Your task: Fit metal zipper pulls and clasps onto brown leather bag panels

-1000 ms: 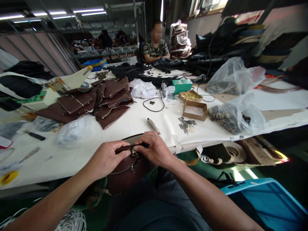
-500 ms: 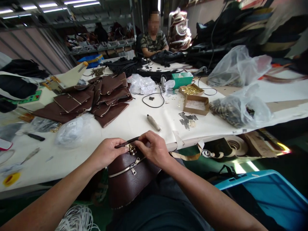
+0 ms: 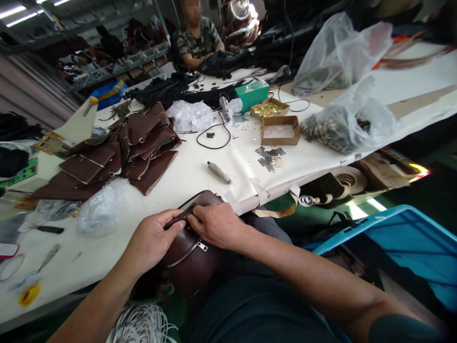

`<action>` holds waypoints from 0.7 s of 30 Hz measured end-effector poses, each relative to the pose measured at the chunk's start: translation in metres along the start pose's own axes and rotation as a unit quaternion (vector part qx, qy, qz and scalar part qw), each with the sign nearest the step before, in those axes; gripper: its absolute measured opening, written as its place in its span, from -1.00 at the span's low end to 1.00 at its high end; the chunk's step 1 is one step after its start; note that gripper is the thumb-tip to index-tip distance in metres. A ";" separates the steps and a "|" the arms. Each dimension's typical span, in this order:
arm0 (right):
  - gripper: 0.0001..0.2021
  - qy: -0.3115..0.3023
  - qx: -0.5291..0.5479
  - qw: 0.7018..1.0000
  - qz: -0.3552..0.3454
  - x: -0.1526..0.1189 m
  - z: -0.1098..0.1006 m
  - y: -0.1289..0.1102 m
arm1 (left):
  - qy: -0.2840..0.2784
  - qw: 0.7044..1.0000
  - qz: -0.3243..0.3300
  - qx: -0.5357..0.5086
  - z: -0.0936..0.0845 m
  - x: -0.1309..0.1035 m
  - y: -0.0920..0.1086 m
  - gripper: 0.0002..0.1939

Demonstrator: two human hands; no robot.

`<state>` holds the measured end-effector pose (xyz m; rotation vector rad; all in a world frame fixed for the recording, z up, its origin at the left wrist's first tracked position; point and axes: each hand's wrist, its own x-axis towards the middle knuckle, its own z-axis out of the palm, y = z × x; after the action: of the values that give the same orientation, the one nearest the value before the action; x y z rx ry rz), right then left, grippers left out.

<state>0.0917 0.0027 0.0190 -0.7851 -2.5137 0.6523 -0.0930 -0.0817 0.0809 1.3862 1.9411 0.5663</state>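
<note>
A dark brown leather bag (image 3: 191, 264) with a silver zipper rests on my lap against the white table's near edge (image 3: 107, 247). My left hand (image 3: 152, 240) grips the bag's top left rim. My right hand (image 3: 214, 225) pinches the top edge of the same bag beside it, fingertips of both hands almost touching. The clasp under my fingers is hidden.
A pile of brown leather pieces (image 3: 117, 147) lies on the table's left. An awl-like tool (image 3: 219, 172), metal plates (image 3: 269, 157), cardboard boxes (image 3: 280, 131) and plastic bags (image 3: 352, 121) lie ahead. A blue crate (image 3: 403, 243) stands at my right. A person sits across.
The bag has tilted and shifted slightly left on my lap. My fingers now cover the brass clasp that showed before. The view has swung down and right.
</note>
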 end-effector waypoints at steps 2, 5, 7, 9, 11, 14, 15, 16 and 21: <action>-0.66 0.019 0.004 0.999 -0.031 -0.001 0.003 0.003 | 0.015 0.999 -0.001 0.033 0.000 -0.001 0.003 -0.58; -0.63 0.042 0.015 0.999 -0.028 -0.002 0.006 0.005 | 0.035 0.998 -0.001 0.042 0.000 -0.003 0.007 -0.58; -0.61 0.042 0.027 0.999 -0.012 -0.002 0.007 0.002 | 0.055 0.998 0.000 0.044 0.001 -0.004 0.010 -0.57; -0.61 0.039 0.043 0.998 0.001 -0.003 0.006 -0.001 | 0.072 0.996 0.001 0.052 0.002 -0.005 0.012 -0.56; -0.62 0.043 0.063 0.997 0.017 -0.003 0.008 -0.004 | 0.082 0.995 0.002 0.060 0.003 -0.007 0.013 -0.54; -0.62 0.062 0.090 0.993 0.039 -0.004 0.011 -0.007 | 0.087 0.994 0.007 0.066 0.003 -0.009 0.014 -0.54; -0.62 0.068 0.098 0.992 0.042 -0.004 0.012 -0.007 | 0.089 0.994 0.008 0.068 0.003 -0.009 0.014 -0.54; -0.62 0.074 0.107 0.991 0.044 -0.004 0.013 -0.007 | 0.090 0.994 0.008 0.068 0.003 -0.009 0.014 -0.55; -0.68 0.109 0.153 0.979 0.079 -0.002 0.013 -0.009 | 0.070 0.997 -0.017 -0.035 0.002 -0.005 0.008 -0.55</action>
<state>0.0832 -0.0090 0.0127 -0.8925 -2.1027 0.9266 -0.0857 -0.0838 0.0866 1.2975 2.0314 0.7246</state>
